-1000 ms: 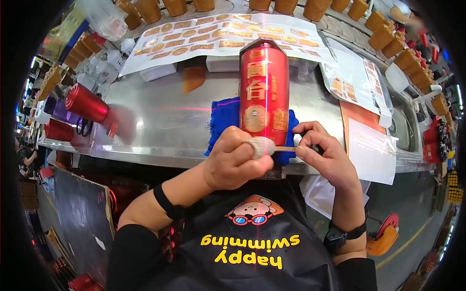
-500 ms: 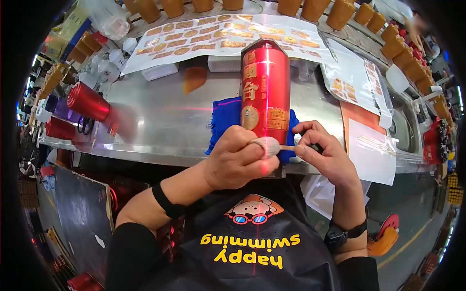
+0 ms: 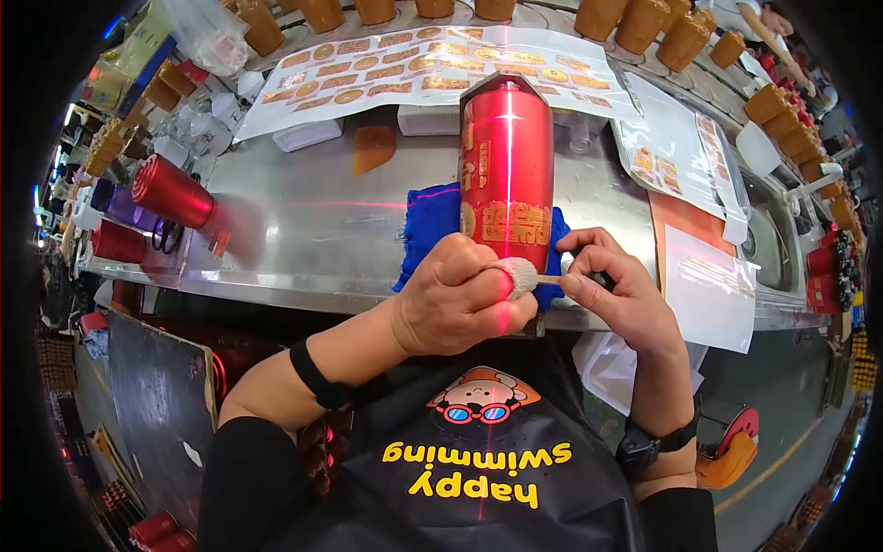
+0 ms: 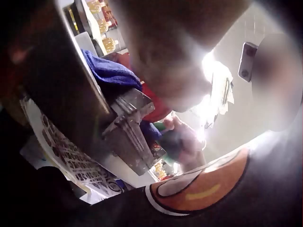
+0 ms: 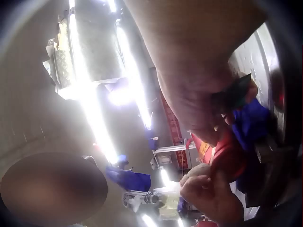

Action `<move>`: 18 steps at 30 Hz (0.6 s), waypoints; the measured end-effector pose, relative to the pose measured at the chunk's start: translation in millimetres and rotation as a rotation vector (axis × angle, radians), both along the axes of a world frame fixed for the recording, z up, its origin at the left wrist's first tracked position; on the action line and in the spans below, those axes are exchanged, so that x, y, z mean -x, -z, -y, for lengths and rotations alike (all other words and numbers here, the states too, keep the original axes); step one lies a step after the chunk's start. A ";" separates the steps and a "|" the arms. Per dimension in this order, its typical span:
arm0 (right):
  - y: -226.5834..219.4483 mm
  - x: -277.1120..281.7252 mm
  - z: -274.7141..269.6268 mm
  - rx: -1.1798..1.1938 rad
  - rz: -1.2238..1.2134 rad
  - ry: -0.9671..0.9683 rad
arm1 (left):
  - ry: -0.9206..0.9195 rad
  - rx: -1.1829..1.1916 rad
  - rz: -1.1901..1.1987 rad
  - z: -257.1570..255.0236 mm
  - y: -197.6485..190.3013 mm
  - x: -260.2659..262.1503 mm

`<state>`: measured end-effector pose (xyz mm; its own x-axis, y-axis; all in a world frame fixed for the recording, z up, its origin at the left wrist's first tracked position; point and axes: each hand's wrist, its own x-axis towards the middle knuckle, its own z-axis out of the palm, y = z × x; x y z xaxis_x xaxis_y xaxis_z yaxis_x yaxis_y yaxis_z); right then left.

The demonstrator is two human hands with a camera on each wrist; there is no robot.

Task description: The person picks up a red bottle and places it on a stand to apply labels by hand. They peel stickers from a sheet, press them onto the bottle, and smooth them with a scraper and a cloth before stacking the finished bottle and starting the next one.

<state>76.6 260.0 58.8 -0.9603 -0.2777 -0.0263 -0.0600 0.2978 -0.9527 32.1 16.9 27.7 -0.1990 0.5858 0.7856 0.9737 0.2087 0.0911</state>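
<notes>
Red bottle [image 3: 507, 170] lay on the blue cloth [image 3: 430, 221] at the counter [image 3: 313, 230] edge — its gold label had rolled leftward within the second. Left hand [image 3: 455, 299] gripped the base; right hand [image 3: 612, 290] pinched a thin stick [image 3: 549, 279] — turning evidently under way.

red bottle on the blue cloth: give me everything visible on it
The red bottle is a glossy, metallic-looking cylinder with a tapered shoulder at the far end. It lies lengthwise on a blue cloth on the steel table, its base toward the person. Gold characters and a gold label run along its side. A thin red light line crosses it lengthwise. The left hand grips its near end, and a white wrapped fingertip touches it.
</notes>
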 end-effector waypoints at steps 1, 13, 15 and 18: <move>-0.8 -0.6 0.3 0.005 0.004 0.008 | 0.013 0.006 0.008 0.8 0.6 0.9; -0.1 0.3 1.7 0.025 0.042 0.010 | 0.018 -0.003 0.001 -0.1 -0.6 1.0; -1.4 1.3 2.0 0.030 0.062 -0.002 | -0.001 -0.046 0.033 3.3 7.9 -0.3; -0.1 0.3 1.2 0.015 0.052 -0.003 | -0.044 -0.077 0.015 1.5 8.4 -2.8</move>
<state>76.3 258.8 58.9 -0.9569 -0.2815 -0.0720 -0.0111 0.2829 -0.9591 34.9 15.4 19.3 -0.2354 0.5145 0.8246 0.9621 0.2435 0.1228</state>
